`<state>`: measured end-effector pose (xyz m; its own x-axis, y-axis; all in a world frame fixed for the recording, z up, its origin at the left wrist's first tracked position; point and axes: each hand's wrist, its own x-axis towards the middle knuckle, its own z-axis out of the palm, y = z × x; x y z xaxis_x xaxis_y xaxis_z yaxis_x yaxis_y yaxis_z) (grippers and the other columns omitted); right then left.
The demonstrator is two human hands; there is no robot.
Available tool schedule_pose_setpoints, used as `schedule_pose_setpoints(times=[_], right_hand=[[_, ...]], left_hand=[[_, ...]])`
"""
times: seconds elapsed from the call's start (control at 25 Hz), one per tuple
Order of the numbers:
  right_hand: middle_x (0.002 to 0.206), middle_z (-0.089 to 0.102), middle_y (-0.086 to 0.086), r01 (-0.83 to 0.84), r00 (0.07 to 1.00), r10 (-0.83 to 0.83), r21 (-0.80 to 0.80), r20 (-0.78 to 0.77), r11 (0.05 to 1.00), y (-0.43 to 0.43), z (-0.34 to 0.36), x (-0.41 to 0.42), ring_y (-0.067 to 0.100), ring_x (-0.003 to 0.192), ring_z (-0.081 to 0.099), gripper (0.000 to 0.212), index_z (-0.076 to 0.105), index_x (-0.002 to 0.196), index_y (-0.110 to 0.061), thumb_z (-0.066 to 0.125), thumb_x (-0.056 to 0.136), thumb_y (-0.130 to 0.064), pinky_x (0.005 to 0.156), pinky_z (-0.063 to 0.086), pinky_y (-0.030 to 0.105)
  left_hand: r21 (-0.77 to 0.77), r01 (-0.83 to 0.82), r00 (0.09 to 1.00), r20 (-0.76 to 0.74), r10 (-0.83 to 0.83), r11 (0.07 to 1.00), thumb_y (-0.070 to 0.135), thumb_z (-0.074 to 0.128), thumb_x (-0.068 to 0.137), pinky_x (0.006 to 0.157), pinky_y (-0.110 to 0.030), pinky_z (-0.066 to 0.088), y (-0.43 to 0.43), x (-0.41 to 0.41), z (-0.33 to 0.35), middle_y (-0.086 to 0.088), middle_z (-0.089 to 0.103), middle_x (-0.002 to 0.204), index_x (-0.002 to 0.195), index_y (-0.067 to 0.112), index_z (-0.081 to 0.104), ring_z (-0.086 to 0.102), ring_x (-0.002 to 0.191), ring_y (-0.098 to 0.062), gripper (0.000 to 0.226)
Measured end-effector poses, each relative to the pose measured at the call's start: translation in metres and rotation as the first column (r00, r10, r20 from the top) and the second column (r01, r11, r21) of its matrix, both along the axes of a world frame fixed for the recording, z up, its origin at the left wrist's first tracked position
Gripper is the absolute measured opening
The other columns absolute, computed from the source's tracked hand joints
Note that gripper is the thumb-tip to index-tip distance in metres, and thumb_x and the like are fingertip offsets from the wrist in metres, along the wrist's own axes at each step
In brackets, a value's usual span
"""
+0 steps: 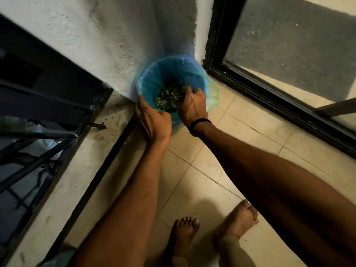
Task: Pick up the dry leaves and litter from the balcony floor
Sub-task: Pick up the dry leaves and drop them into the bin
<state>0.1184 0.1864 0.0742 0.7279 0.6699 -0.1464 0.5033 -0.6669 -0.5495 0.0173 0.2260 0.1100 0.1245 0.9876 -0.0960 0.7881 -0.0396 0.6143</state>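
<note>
- A view from above, looking down at a round blue bin (154, 78) standing on the balcony floor (240, 135) in a corner against a rough white wall (96, 35).
- A thin blue-green plastic liner (212, 97) is folded over the bin's rim.
- A pile of dry leaves (169, 97), green-brown and crumpled, lies inside the bin.
- The left hand (154, 120) grips the near rim of the bin, fingers curled around the edge.
- The right hand (192, 106) reaches into the bin, with its fingers bent down onto the leaves. Their tips are hidden in the pile, so it is unclear whether they grip any leaves.
- A black band (199, 125) sits on the right wrist.
- Two bare feet (185, 230) stand on the pale floor tiles at the bottom of the view.
- To the left, a concrete ledge (67, 180) carries a few dark specks, with a dark metal railing (38, 112) beyond it.
- To the right runs a black sliding-door frame (250, 83).
</note>
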Motion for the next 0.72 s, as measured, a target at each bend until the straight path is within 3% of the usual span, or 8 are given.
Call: schedule_pose_setpoints(times=[0.08, 0.2, 0.28, 0.4, 0.56, 0.72], right_hand=[[0.103, 0.054, 0.028, 0.017, 1.000, -0.016, 0.041, -0.023, 0.999, -0.016, 0.010, -0.012, 0.040, 0.095, 0.051, 0.041, 0.057, 0.118, 0.006, 0.049, 0.081, -0.007, 0.083, 0.044, 0.043], [0.094, 0.056, 0.026, 0.116, 0.992, -0.109, 0.129, -0.057, 0.985, -0.051, 0.038, -0.032, 0.040, 0.088, 0.052, 0.026, 0.063, 0.101, 0.003, 0.054, 0.078, -0.006, 0.075, 0.047, 0.044], [0.093, 0.056, 0.024, 0.222, 0.972, -0.213, 0.096, -0.099, 0.970, -0.084, 0.057, -0.041, 0.040, 0.089, 0.051, 0.030, 0.063, 0.103, 0.001, 0.050, 0.079, -0.012, 0.076, 0.044, 0.044], [0.102, 0.055, 0.020, 0.410, 0.899, -0.409, -0.026, -0.156, 0.912, -0.146, 0.079, -0.045, 0.037, 0.099, 0.049, 0.033, 0.061, 0.113, -0.003, 0.045, 0.087, -0.016, 0.087, 0.040, 0.039], [0.115, 0.052, 0.015, 0.685, 0.691, -0.698, -0.139, -0.187, 0.715, -0.261, 0.099, -0.044, 0.030, 0.111, 0.045, 0.031, 0.058, 0.121, -0.007, 0.045, 0.094, -0.014, 0.094, 0.038, 0.033], [0.117, 0.051, 0.014, 0.885, 0.395, -0.897, -0.181, -0.198, 0.430, -0.394, 0.126, -0.049, 0.029, 0.113, 0.046, 0.032, 0.058, 0.122, -0.006, 0.044, 0.094, -0.012, 0.091, 0.045, 0.033]], left_hand=[[-0.005, 0.045, 0.996, -0.082, -0.045, 0.999, 0.011, 0.064, 0.078, 0.109, -0.043, 0.035, -0.011, -0.019, 0.005, -0.021, 0.050, 0.140, 0.146, 0.006, 0.042, 0.046, 0.128, -0.038, 0.072], [0.033, 0.111, 0.980, -0.168, -0.104, 0.993, 0.014, 0.059, 0.078, 0.106, -0.048, 0.038, -0.044, -0.044, 0.018, -0.023, 0.051, 0.136, 0.145, 0.008, 0.042, 0.047, 0.124, -0.042, 0.070], [0.086, 0.251, 0.958, -0.163, -0.235, 0.964, 0.009, 0.053, 0.077, 0.107, -0.047, 0.035, -0.076, -0.047, 0.033, -0.025, 0.052, 0.132, 0.143, 0.005, 0.045, 0.048, 0.121, -0.042, 0.066], [0.049, 0.489, 0.866, -0.151, -0.477, 0.871, 0.002, 0.050, 0.080, 0.109, -0.043, 0.029, -0.132, -0.033, 0.062, -0.027, 0.050, 0.136, 0.142, 0.002, 0.044, 0.045, 0.124, -0.042, 0.063], [-0.050, 0.720, 0.678, -0.165, -0.717, 0.692, 0.003, 0.050, 0.089, 0.106, -0.044, 0.037, -0.218, 0.002, 0.096, -0.016, 0.044, 0.143, 0.147, 0.012, 0.037, 0.040, 0.132, -0.034, 0.060], [-0.056, 0.915, 0.387, -0.167, -0.907, 0.400, 0.003, 0.049, 0.089, 0.101, -0.046, 0.043, -0.310, 0.023, 0.108, -0.017, 0.050, 0.130, 0.144, 0.012, 0.039, 0.046, 0.121, -0.035, 0.057]])
